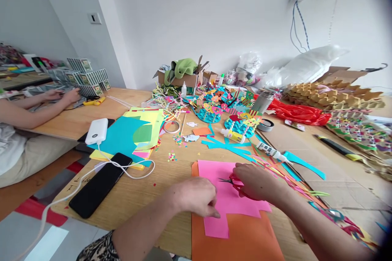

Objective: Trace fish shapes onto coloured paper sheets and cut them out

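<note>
Pink paper (216, 226) with a stepped cut edge lies on top of an orange sheet (235, 244) at the table's front. My left hand (196, 196) rests on the left part of the pink paper, its fingers curled and one fingertip pressed to it. Closed around the red handles of a pair of scissors (228, 181) is my right hand (257, 181). The blades are slightly apart and point left over the pink paper, toward my left hand. Part of the handles is hidden by my right fingers.
Left of me lie a black phone (99, 185), a white power bank (97, 130) with its cable and stacked coloured paper (122, 130). Glue bottles (232, 135), tape and paper crafts crowd the middle. A cardboard sheet (321, 171) lies right. Another person's hands (72, 96) work far left.
</note>
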Action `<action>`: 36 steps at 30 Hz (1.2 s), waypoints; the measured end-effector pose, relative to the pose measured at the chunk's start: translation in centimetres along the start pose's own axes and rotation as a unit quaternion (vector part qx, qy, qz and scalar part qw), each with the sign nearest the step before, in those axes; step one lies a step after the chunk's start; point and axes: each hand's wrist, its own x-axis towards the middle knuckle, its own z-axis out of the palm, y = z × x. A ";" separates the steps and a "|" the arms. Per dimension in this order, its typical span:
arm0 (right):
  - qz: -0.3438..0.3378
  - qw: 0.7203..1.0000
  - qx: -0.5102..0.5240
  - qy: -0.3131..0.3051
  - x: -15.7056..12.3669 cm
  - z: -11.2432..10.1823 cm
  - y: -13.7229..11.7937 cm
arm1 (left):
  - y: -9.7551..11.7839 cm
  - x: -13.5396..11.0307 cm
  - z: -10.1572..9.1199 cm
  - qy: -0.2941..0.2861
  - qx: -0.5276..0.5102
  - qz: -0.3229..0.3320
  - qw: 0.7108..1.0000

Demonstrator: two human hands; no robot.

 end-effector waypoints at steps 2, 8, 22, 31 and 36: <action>0.007 1.000 -0.011 -0.026 0.4 -0.3 -0.2 | -1.0 0.3 0.4 0.014 -0.042 0.022 0.999; -0.034 0.998 0.034 -0.039 2.2 -1.7 1.5 | -2.3 0.7 1.1 0.015 -0.110 0.046 0.993; -0.038 0.995 0.058 0.076 19.3 -4.0 3.7 | -2.5 0.7 1.1 0.021 -0.160 0.051 0.986; -0.022 0.997 0.018 0.067 20.2 -2.4 6.0 | -2.7 0.8 1.5 0.033 -0.140 0.047 0.989; 0.006 0.997 0.006 0.074 20.2 -2.0 6.7 | -2.6 0.9 1.3 0.025 -0.151 0.049 0.987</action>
